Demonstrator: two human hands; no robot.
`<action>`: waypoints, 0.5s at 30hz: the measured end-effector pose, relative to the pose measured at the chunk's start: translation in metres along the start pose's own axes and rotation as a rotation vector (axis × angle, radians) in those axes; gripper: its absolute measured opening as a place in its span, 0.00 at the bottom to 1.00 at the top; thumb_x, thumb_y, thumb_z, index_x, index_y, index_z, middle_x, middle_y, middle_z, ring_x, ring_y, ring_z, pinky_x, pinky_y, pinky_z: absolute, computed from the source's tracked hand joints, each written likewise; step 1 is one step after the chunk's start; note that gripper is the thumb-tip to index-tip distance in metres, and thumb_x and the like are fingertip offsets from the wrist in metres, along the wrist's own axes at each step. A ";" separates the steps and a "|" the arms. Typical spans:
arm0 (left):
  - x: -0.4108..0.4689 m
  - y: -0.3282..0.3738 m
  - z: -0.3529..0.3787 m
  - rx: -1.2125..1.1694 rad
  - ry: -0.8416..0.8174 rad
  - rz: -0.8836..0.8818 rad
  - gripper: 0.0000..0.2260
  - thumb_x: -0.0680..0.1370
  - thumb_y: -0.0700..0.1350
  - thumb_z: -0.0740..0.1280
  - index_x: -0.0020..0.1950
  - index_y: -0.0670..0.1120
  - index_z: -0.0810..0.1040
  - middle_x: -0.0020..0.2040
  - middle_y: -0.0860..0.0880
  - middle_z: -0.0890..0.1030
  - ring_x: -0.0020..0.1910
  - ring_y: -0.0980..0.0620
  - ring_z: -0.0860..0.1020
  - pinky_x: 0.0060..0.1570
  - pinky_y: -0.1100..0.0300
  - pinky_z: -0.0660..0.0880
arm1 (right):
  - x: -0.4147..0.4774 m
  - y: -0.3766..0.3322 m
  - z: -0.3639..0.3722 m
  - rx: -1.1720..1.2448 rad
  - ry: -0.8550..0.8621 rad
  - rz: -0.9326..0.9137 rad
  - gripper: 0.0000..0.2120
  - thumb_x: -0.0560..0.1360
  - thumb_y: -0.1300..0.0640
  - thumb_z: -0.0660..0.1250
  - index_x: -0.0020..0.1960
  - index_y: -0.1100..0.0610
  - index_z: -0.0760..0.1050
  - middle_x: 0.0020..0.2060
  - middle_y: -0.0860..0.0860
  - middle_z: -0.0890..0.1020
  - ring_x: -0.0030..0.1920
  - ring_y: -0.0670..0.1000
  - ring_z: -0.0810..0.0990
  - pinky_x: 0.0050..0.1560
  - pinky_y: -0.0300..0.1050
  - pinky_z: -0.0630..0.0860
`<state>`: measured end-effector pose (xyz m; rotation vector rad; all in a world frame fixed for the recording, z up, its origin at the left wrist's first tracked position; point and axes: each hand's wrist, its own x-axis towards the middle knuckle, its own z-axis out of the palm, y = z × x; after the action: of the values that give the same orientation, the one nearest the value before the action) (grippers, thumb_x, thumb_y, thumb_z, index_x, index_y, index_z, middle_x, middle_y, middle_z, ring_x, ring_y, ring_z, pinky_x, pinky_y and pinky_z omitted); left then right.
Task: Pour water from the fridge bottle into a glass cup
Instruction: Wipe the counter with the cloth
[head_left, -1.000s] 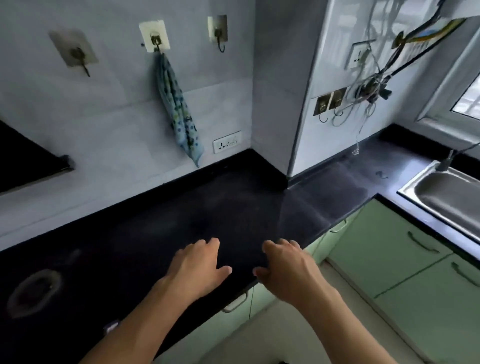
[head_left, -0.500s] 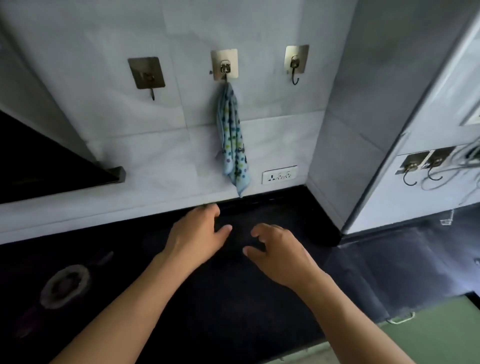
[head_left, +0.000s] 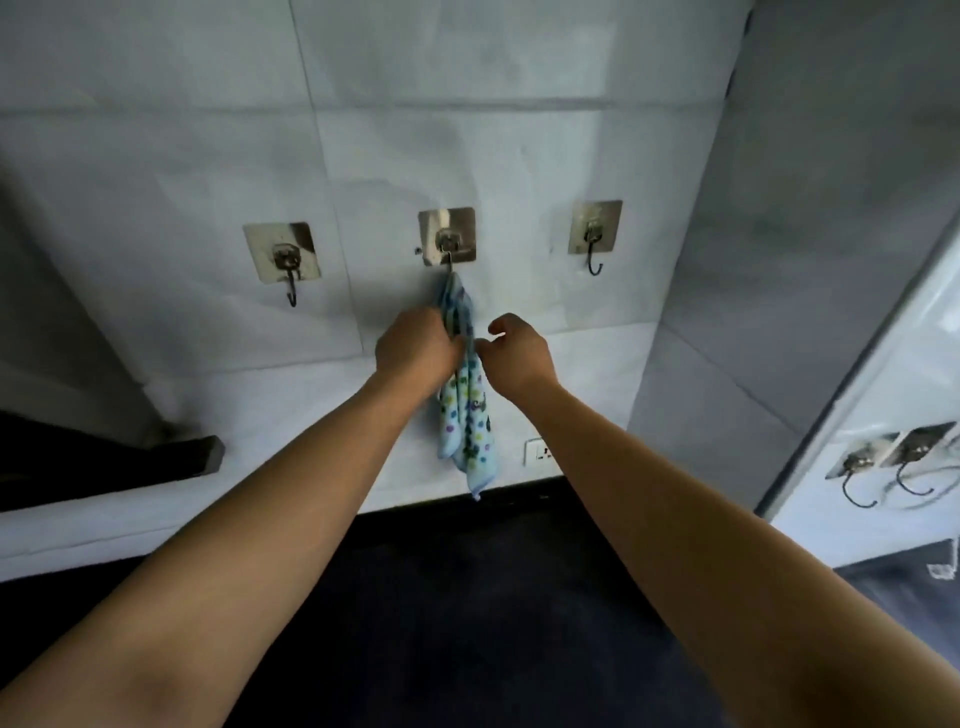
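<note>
Nowhere near pouring yet, by the look of it. No sign of the fridge bottle or the glass cup anywhere in view, so no telling their whereabouts. Instead: gripping a dotted blue cloth (head_left: 467, 426) with the left hand (head_left: 415, 345), fingers curled round the upper part, just below the middle wall hook (head_left: 448, 240) holding it up. Keeping the right hand (head_left: 519, 353) just beside, loosely curled with nothing in it, thumb tip close to the fabric; touching or not, hard to call. Probably after the cloth for a wipe of hands or of the dark countertop (head_left: 467, 597) below. Next up, most likely: lift the cloth up off the hook rather than yank downward, then go find bottle and cup.
</note>
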<state>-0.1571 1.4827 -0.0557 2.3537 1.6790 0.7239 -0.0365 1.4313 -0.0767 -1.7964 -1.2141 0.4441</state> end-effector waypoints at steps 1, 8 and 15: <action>0.006 0.001 0.003 -0.019 0.005 -0.023 0.13 0.77 0.54 0.66 0.53 0.46 0.82 0.48 0.46 0.84 0.45 0.43 0.82 0.37 0.56 0.70 | 0.011 0.000 0.002 -0.012 -0.004 -0.001 0.15 0.78 0.53 0.68 0.63 0.57 0.74 0.42 0.51 0.81 0.47 0.54 0.82 0.44 0.39 0.73; 0.022 -0.002 0.011 -0.223 0.075 0.027 0.15 0.77 0.42 0.67 0.32 0.50 0.69 0.32 0.51 0.74 0.38 0.42 0.80 0.35 0.57 0.67 | 0.043 -0.004 0.013 0.007 -0.020 -0.058 0.11 0.77 0.54 0.67 0.59 0.56 0.79 0.52 0.55 0.84 0.54 0.56 0.81 0.47 0.38 0.68; 0.018 -0.002 -0.007 -0.342 0.169 0.065 0.13 0.77 0.42 0.68 0.33 0.48 0.71 0.30 0.51 0.74 0.31 0.49 0.73 0.33 0.56 0.68 | 0.041 -0.025 0.005 0.097 0.050 -0.143 0.06 0.75 0.62 0.63 0.41 0.64 0.74 0.33 0.52 0.77 0.37 0.54 0.75 0.32 0.44 0.66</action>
<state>-0.1579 1.4988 -0.0453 2.1645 1.4043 1.1489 -0.0349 1.4728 -0.0518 -1.6172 -1.2554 0.3669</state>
